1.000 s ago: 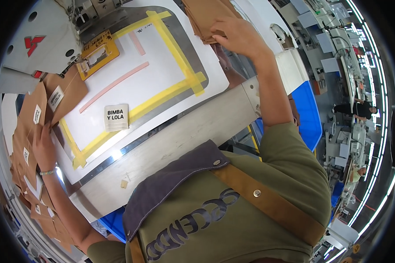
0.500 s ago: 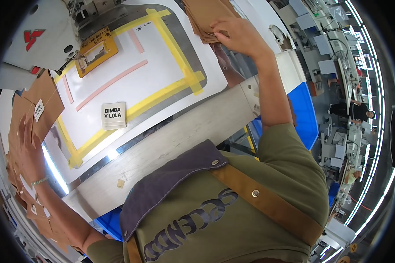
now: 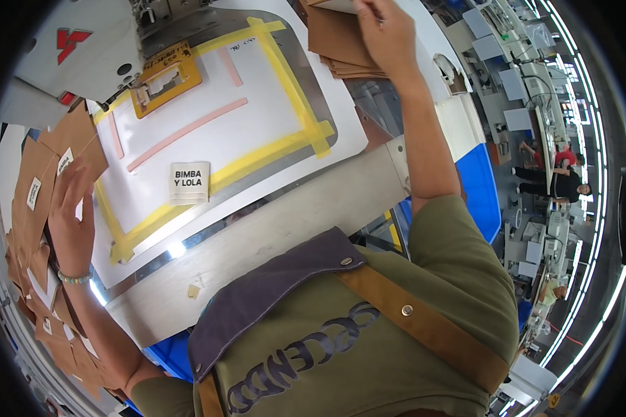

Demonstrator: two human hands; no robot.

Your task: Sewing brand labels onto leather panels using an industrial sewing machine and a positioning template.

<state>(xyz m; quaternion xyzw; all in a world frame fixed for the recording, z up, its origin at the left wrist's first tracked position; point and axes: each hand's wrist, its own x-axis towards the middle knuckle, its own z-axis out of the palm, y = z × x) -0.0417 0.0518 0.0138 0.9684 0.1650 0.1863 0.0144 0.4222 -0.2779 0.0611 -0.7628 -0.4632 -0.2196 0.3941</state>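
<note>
Has brought the left hand (image 3: 69,215) up along the left edge of the taped plate (image 3: 271,104) within the last second; earlier had it lower down, among the loose brown pieces (image 3: 31,174) left of the plate. Now rests it flat there, fingers spread and gripping nothing, on a labelled piece just beside the plate's left edge. Has kept the right hand (image 3: 389,35) where it was, beyond the plate's far right corner, thumb and fingers pinched together on the top sheet of the brown stack (image 3: 337,42); cannot tell whether that sheet is lifted clear. Leaves the small white label (image 3: 190,183) lying alone on the plate near its lower tape line, untouched, with the orange clamp (image 3: 167,76) at the plate's far left corner. Judging from this: finished piece parked left of the plate, fresh one being drawn from the right, plate itself not yet loaded
</note>
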